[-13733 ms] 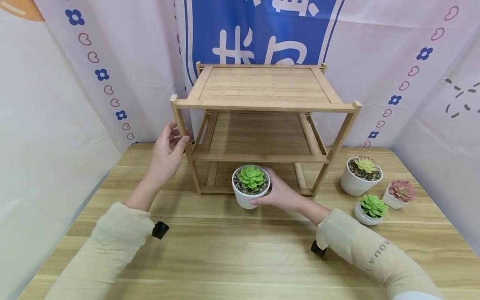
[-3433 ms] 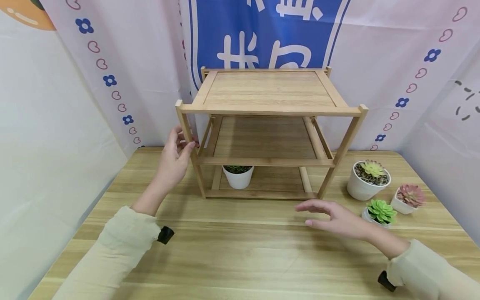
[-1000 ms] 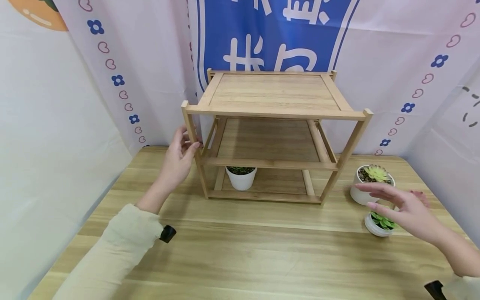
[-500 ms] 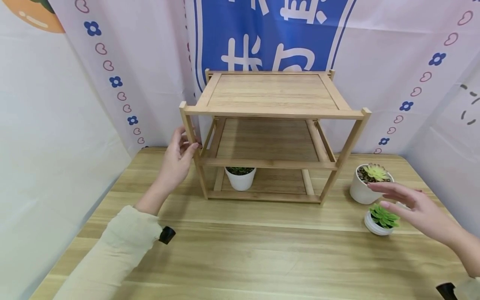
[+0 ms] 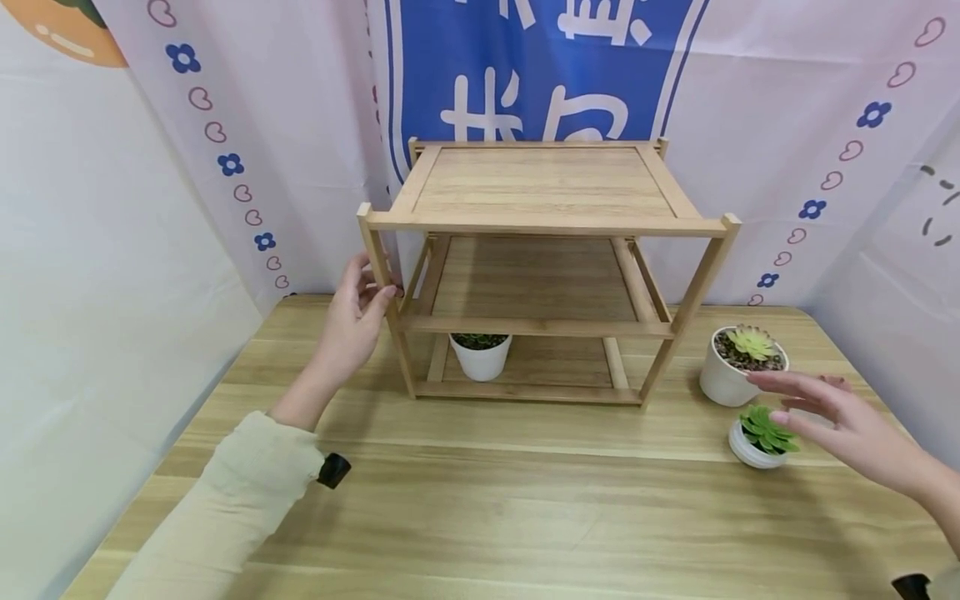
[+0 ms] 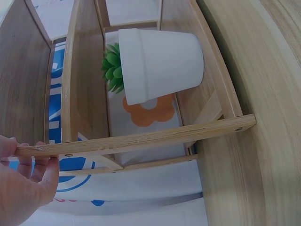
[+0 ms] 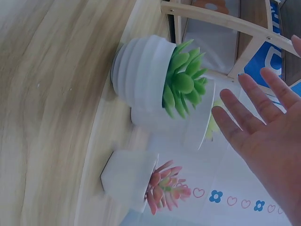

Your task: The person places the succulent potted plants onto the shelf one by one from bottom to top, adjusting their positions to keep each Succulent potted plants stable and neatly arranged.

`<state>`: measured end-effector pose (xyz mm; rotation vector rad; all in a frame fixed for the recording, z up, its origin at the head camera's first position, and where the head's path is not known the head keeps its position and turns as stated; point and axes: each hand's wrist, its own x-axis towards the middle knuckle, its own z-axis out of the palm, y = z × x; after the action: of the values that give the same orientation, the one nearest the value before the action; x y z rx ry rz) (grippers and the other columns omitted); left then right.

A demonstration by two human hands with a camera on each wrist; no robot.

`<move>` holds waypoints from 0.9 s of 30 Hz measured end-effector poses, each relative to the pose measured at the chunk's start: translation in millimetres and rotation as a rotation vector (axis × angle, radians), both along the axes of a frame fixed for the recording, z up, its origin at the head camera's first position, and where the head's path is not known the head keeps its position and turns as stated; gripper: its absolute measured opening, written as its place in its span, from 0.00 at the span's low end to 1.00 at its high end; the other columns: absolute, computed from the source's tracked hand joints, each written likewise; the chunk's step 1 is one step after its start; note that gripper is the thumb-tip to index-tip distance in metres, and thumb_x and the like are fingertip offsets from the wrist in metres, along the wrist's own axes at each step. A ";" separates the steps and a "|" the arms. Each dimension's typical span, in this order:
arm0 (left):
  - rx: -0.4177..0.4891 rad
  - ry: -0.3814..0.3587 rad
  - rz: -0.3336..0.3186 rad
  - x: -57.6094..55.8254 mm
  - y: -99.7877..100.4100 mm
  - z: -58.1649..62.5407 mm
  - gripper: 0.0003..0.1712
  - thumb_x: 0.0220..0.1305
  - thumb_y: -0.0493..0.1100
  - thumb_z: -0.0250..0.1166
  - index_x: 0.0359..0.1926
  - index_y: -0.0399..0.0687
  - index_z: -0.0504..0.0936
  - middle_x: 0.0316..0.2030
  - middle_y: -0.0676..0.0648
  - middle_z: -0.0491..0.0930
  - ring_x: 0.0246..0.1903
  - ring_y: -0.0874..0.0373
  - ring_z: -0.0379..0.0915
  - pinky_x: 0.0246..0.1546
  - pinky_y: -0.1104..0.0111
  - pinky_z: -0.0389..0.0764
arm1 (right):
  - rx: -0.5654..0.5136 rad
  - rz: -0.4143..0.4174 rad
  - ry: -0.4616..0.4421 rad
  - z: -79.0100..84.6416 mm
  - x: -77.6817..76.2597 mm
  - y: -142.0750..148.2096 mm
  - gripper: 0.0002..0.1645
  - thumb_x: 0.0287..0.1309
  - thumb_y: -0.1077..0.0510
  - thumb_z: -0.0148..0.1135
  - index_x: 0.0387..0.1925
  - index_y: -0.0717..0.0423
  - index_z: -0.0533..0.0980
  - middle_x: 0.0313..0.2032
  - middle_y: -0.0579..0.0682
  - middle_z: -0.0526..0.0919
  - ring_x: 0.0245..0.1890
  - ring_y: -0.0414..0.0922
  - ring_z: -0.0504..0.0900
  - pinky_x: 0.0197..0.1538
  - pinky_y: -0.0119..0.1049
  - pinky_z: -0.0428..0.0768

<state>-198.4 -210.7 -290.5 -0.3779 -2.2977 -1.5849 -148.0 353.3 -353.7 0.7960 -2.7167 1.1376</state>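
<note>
My left hand (image 5: 352, 321) grips the front left post of a three-tier wooden rack (image 5: 547, 187), thumb and fingers round it in the left wrist view. On the bottom shelf, toward the left, stands a white pot with a green succulent (image 5: 482, 360); the middle shelf's edge hides most of its leaves. My right hand (image 5: 851, 425) hovers with fingers extended, holding nothing. Beneath and beside its fingertips are a small ribbed white pot with a green succulent (image 5: 756, 450) and a larger white pot with a yellow-green succulent (image 5: 729, 382). The pink succulent's angular pot (image 7: 129, 179) shows in the right wrist view.
Everything stands on a wood-grain table (image 5: 480, 500). Behind the rack hangs a pale curtain (image 5: 315, 150) with a blue printed panel. The rack's front right post (image 5: 690, 308) stands between the bottom shelf and the loose pots.
The green succulent pot, earlier in my right hand before the rack, now sits on the bottom shelf. My emptied right hand has moved right, over the other pots. The left hand keeps its grip.
</note>
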 end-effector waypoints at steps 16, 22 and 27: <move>-0.022 0.008 0.007 1.0 0.7 0.3 0.26 0.78 0.29 0.49 0.72 0.32 0.57 0.56 0.26 0.71 0.57 0.34 0.72 0.66 0.54 0.73 | 0.007 0.064 -0.037 -17.7 -0.6 20.4 0.44 0.54 0.74 0.71 0.72 0.64 0.66 0.64 0.26 0.71 0.61 0.20 0.68 0.56 0.11 0.67; -0.006 -0.005 0.006 1.8 1.6 2.4 0.26 0.78 0.30 0.49 0.73 0.34 0.57 0.55 0.29 0.72 0.57 0.35 0.72 0.67 0.55 0.72 | 0.034 0.062 -0.043 -22.7 0.1 27.3 0.50 0.48 0.73 0.76 0.73 0.61 0.65 0.66 0.24 0.69 0.61 0.19 0.67 0.55 0.11 0.66; 0.004 -0.018 0.003 2.5 2.2 2.7 0.25 0.78 0.30 0.49 0.72 0.33 0.58 0.55 0.29 0.72 0.57 0.37 0.72 0.68 0.56 0.72 | 0.050 0.061 -0.047 -25.2 1.5 31.6 0.52 0.46 0.72 0.77 0.73 0.60 0.65 0.68 0.25 0.68 0.60 0.20 0.67 0.54 0.12 0.66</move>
<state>-196.0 -208.5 -287.8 -0.3605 -2.3070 -1.5968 -146.5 384.9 -378.9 0.8758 -2.7877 1.1177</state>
